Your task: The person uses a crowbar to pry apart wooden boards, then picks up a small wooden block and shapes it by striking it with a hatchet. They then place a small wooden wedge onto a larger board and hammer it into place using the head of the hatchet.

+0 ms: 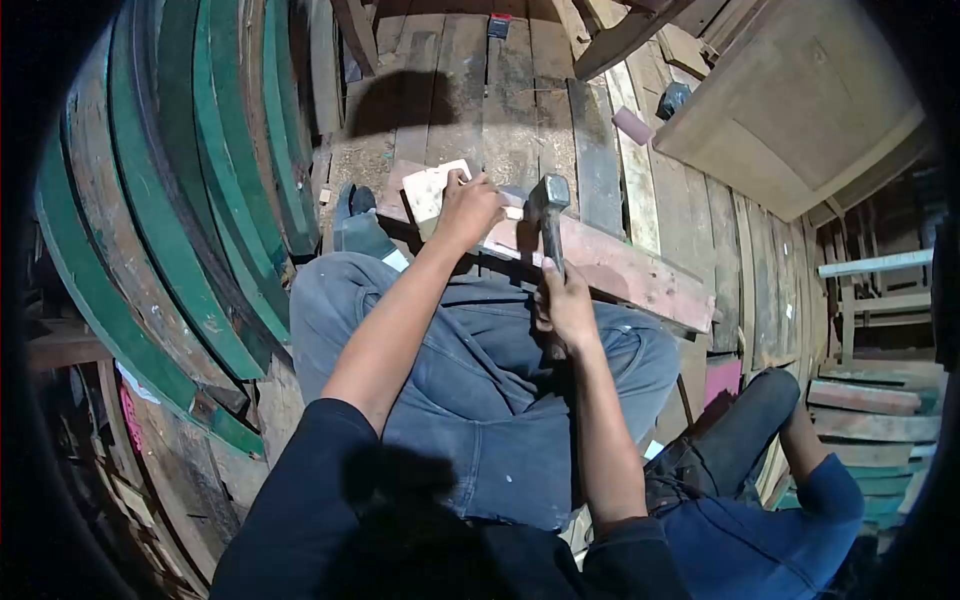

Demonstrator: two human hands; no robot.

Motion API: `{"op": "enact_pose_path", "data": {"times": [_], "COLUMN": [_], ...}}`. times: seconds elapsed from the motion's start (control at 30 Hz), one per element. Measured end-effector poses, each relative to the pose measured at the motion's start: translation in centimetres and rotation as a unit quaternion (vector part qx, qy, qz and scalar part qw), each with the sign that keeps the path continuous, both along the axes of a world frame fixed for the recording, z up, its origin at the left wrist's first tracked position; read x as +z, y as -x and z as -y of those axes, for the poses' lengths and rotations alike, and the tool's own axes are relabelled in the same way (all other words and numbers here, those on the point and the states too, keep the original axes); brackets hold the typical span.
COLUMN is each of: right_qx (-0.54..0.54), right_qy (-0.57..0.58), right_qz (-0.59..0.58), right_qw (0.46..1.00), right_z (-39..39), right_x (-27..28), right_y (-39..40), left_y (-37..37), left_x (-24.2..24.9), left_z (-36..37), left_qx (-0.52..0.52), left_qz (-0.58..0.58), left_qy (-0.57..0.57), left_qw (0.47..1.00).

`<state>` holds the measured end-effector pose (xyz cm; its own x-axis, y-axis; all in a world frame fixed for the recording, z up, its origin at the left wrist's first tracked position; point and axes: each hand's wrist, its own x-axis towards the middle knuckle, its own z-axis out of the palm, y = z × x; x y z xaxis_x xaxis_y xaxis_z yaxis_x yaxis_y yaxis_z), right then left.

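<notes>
My right hand [568, 305] is wrapped round the handle of a hammer [551, 195], its dark metal head raised above a pinkish wooden beam [630, 275]. The beam lies across in front of my crossed legs. My left hand [470, 212] is closed over the right edge of a pale, whitish wooden block [424, 192] at the beam's left part. Its fingertips are partly hidden, and whether they also pinch something small cannot be made out.
Curved green-painted boards [225, 190] stand stacked at the left. A wooden panel [790, 110] leans at the upper right, near a pinkish block [632, 126]. Another person [760, 510] sits close at my right. A small dark red-topped box [499, 25] lies ahead on the plank floor.
</notes>
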<state>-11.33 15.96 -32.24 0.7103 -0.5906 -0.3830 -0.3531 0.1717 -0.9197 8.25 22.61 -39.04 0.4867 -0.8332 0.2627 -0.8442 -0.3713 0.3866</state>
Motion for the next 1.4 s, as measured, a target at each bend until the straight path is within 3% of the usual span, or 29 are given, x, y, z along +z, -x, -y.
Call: {"op": "enact_pose_path", "data": {"times": [0.17,0.43,0.53,0.6,0.67,0.8,0.83,0.93,1.03,1.07,1.17,1.2,1.33,1.4], "right_qx": [-0.027,-0.032,-0.016,0.001,-0.01,-0.021,-0.004,-0.036,-0.039,0.0,0.032,0.008,-0.004,-0.024], "right_qy": [-0.12,-0.108,-0.079,-0.034,-0.015,0.108,0.108,0.086,0.131,0.146,0.065,-0.038,-0.125,-0.133], "right_qz": [0.086,0.087,0.033,0.036,0.118,0.242,0.291,0.293,0.169,0.11,0.022,0.034,0.08,0.102], "right_qw": [0.989,0.99,0.996,0.999,0.993,0.964,0.951,0.952,0.976,0.983,0.997,0.999,0.989,0.986], "right_z": [-0.4,-0.3,-0.5,-0.7,-1.4,-2.6,-2.4,-3.0,-3.1,-2.1,-2.8,-3.1,-3.1,-2.9], "right_x": [1.5,0.9,0.3,0.3,2.3,8.6,9.4,9.7,3.9,-0.8,-2.0,-1.2,-1.0,-0.5], "right_y": [0.2,-0.1,-0.1,0.0,-0.1,-1.3,-1.6,-2.8,-3.5,-3.1,-3.4,-3.0,-2.8,-3.0], "left_y": [-0.5,-0.4,-0.7,-1.0,-1.9,-3.4,-3.4,-3.3,-3.0,-2.7,-3.3,-3.5,-4.1,-3.7], "left_x": [-0.2,-0.4,0.4,1.0,1.6,2.3,2.3,2.9,3.9,4.4,3.8,3.6,2.5,2.3], "left_z": [0.0,-0.2,-0.2,0.0,-0.1,-0.3,-0.2,-0.1,-0.5,-0.6,-0.6,-0.5,-0.2,-0.5], "left_qx": [0.035,0.05,0.06,0.109,0.157,0.178,0.188,0.209,0.219,0.243,0.222,0.204,0.193,0.179], "left_qz": [-0.008,-0.021,-0.056,-0.076,-0.055,-0.154,-0.158,-0.155,-0.152,-0.134,-0.133,-0.175,-0.176,-0.159], "left_qy": [0.021,0.041,0.049,0.121,0.2,0.349,0.344,0.345,0.329,0.306,0.346,0.368,0.378,0.289], "left_qw": [0.999,0.998,0.995,0.984,0.966,0.907,0.906,0.902,0.906,0.911,0.902,0.89,0.888,0.927]}}
